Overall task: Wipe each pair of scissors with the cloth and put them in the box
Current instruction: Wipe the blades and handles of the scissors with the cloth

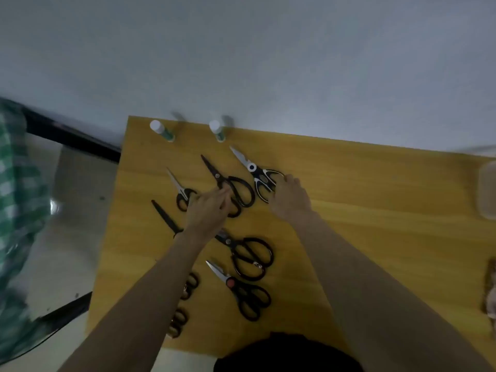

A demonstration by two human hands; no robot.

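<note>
Several pairs of scissors lie on a yellow wooden table. My right hand curls its fingers over the handles of the black-and-white scissors at the far middle. My left hand reaches with straight fingers and touches the handle of the long black scissors beside them. Nearer me lie big black scissors and a pair with a red pivot. A clear box stands at the right edge. A brownish cloth shows partly at the right edge below the box.
Small scissors and a thin black pair lie to the left. Brown-handled pairs are partly hidden under my left forearm. Two white-capped bottles stand at the table's far edge. A green checked fabric hangs at the left.
</note>
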